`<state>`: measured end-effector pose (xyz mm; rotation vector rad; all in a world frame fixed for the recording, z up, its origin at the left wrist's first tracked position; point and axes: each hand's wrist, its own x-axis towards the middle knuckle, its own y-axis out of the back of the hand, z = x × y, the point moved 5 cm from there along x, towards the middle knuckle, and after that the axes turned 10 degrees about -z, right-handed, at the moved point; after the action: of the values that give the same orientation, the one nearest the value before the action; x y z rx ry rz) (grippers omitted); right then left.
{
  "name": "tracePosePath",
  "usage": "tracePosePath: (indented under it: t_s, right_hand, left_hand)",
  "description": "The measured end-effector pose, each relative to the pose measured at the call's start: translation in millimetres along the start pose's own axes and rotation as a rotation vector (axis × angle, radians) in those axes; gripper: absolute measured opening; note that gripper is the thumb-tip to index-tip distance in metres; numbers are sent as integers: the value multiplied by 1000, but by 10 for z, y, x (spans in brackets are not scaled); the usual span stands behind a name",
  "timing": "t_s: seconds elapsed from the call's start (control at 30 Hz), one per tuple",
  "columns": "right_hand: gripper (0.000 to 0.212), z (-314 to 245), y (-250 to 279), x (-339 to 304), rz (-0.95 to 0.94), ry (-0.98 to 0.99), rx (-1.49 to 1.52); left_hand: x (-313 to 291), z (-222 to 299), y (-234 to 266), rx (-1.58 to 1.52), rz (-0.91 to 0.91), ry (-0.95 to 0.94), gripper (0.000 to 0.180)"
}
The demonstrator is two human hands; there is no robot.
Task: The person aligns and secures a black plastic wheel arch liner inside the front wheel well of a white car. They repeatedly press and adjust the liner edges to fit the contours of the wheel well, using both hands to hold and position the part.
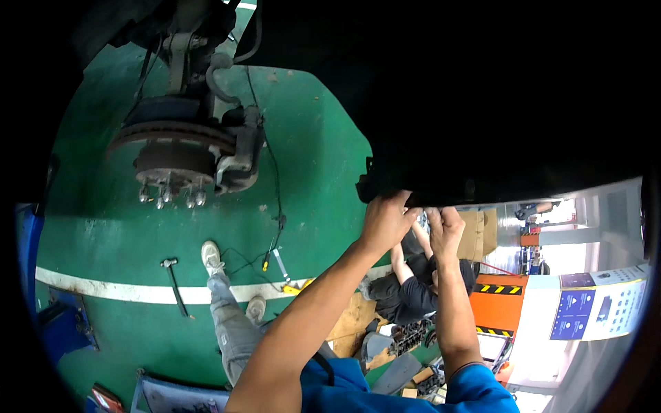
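Both of my hands are raised to the lower edge of a dark car body panel [470, 187]. My left hand [387, 224] is closed at the panel's corner, its thumb and fingers drawn together and partly hidden at the edge. Close beside it, my right hand [446, 230] has its fingers curled in under the same edge. What either hand pinches, if anything, is too small or hidden to make out. To the left, a brake disc [172, 134] with its hub and wheel studs hangs exposed, and a caliper [241, 155] sits on its right side.
On the green floor [317, 138] lie a hammer [176, 286], a yellow-handled screwdriver [266, 261] and a thin cable. A co-worker in a dark shirt [416, 292] crouches beyond my forearms, near cardboard and metal parts. An orange barrier [485, 303] stands at right.
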<state>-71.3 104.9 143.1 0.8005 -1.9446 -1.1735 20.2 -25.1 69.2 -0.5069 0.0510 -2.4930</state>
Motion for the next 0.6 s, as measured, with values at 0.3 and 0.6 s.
tracePosePath:
  t_s: [0.3,0.6]
  right_hand:
    - [19,-19,-19,-20,41,12,41]
    - [23,9,31,-2,-13,-58,98]
  left_hand:
    - [-5,-37,-58,9,24,25,47]
    - [0,4,-62,6,-32,56,49]
